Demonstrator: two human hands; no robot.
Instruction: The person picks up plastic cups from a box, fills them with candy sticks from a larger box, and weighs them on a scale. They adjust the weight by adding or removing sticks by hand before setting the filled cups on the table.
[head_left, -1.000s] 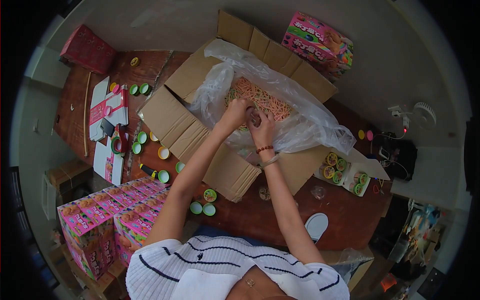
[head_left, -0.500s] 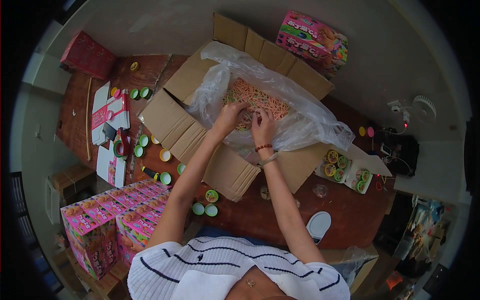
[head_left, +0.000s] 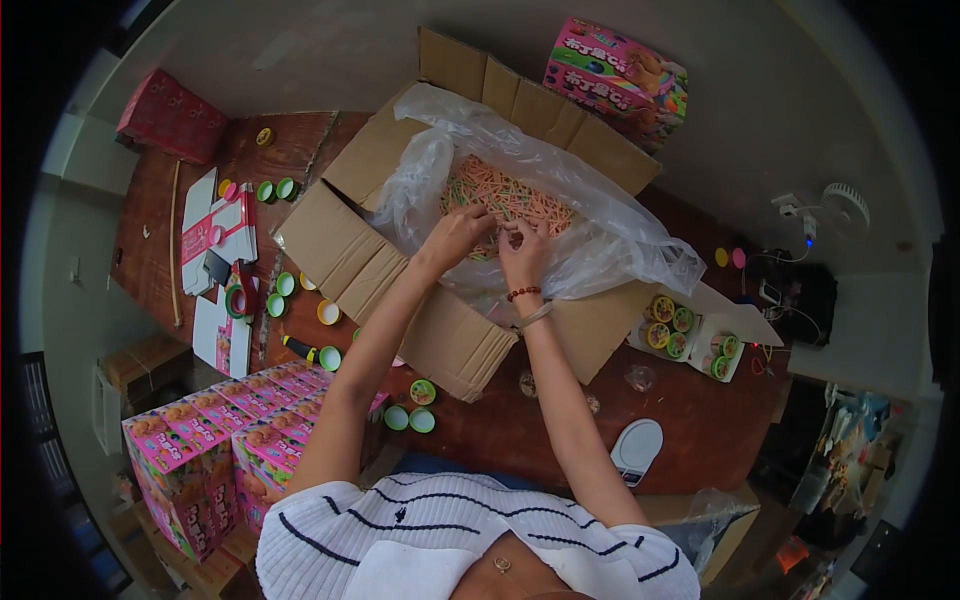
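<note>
A large open cardboard box [head_left: 455,345] with a clear plastic liner [head_left: 420,170] holds a heap of thin pink, orange and green sticks [head_left: 510,190]. Over the near part of the heap, my left hand [head_left: 460,236] has its fingers pinched together, pointing toward the other hand. My right hand [head_left: 525,252], with a red bead bracelet at the wrist, is curled close beside it, thumb and fingers bent inward. Whatever lies between the fingertips is too small and hidden to name. Both hands are near each other at the sticks.
Right of the box, a white carton [head_left: 690,345] holds several filled cups with green and yellow lids. A white scale [head_left: 638,447] sits near the front edge. Pink printed boxes [head_left: 200,450] are stacked at left. Green lids [head_left: 396,417], a tape roll [head_left: 237,300] and a cutter [head_left: 298,348] lie around.
Both hands stay over the sticks, with only slight shifts of the fingers. The whole view has moved a little. The fan's plug light went from red to blue.
</note>
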